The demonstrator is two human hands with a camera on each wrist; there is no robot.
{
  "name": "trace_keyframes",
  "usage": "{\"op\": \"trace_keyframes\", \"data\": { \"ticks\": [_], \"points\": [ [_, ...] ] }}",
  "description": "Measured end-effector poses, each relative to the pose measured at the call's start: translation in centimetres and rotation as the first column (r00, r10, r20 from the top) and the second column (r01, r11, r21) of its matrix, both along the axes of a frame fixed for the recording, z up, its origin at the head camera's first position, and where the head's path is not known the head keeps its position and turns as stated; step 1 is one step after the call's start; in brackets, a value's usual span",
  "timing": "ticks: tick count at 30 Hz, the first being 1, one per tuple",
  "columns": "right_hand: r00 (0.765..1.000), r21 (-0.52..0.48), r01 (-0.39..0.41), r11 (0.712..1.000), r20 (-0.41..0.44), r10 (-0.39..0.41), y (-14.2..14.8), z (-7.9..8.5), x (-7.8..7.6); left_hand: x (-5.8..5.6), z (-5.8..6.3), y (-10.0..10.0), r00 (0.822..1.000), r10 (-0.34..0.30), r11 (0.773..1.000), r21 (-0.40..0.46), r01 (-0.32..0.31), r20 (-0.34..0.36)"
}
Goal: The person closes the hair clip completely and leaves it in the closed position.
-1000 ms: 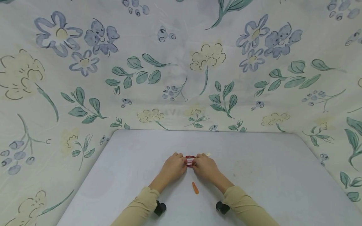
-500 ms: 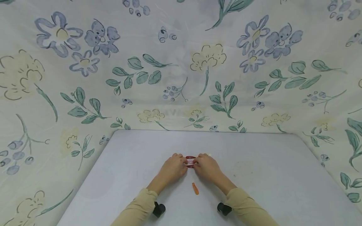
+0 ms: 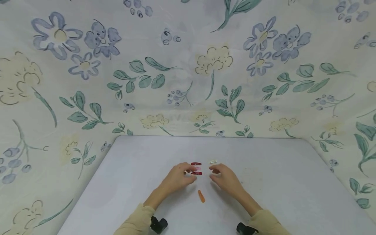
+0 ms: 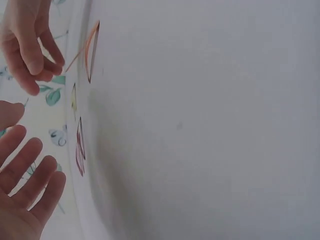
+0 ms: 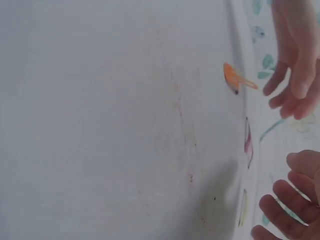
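Observation:
Two dark red snap hair clips [image 3: 196, 164] lie side by side on the white table, with a pink hair clip [image 3: 198, 168] between them. My left hand [image 3: 177, 176] hovers at their left ends, its fingers spread and holding nothing, as the left wrist view also shows. To the right of the clips, my right hand [image 3: 225, 179] is apart from them, its fingers loosely bent around bare air. A pale yellow hair clip [image 3: 212, 162] lies just beyond the right fingertips. Closer to me, an orange hair clip [image 3: 201, 196] rests between the two forearms, its arm standing raised in the right wrist view [image 5: 232, 79].
The white tabletop [image 3: 279, 182] stretches out on both sides of the hands. Behind it hangs a floral cloth [image 3: 188, 98], which also runs along the sides. A black wrist camera [image 3: 159, 225] sits at each sleeve.
Both hands were together over the red and pink clips, fingers on them. They have let go and drawn apart, the right hand moving right, leaving the clips lying in a row.

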State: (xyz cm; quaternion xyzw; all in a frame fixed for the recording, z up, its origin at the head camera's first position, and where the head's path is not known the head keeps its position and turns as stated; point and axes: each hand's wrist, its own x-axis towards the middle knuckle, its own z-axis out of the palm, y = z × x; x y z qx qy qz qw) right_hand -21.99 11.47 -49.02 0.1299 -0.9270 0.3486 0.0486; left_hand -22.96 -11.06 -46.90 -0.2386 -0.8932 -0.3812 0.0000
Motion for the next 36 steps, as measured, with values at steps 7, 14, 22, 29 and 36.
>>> {"op": "trace_keyframes", "data": {
  "ticks": [7, 14, 22, 29, 36],
  "points": [
    [0.999, -0.195, 0.037, 0.98, 0.036, -0.03, 0.6, 0.1, 2.2, 1.0, -1.2, 0.3, 0.995, -0.092, 0.986, 0.144, 0.088, 0.023],
    [0.997, -0.225, -0.003, 0.974, 0.071, 0.019, -0.5, 0.0, 3.8, 1.9, -1.7, 0.5, 0.99, -0.127, 0.985, 0.127, 0.118, 0.062],
    [0.998, -0.215, 0.001, 0.977, 0.068, 0.014, -1.2, -0.7, 4.7, 2.2, -2.0, 0.5, 0.99, -0.132, 0.991, 0.034, 0.13, 0.055],
    [1.0, -0.053, -0.004, 0.999, -0.008, 0.003, -2.1, -1.8, 5.5, 2.1, -2.4, 0.6, 0.986, -0.164, 0.986, -0.04, 0.163, -0.011],
    [0.995, 0.034, 0.005, 0.999, -0.104, -0.002, -2.7, -2.0, 6.0, 1.9, -2.8, 0.6, 0.978, -0.19, 0.979, -0.085, 0.183, -0.081]
  ]
}}
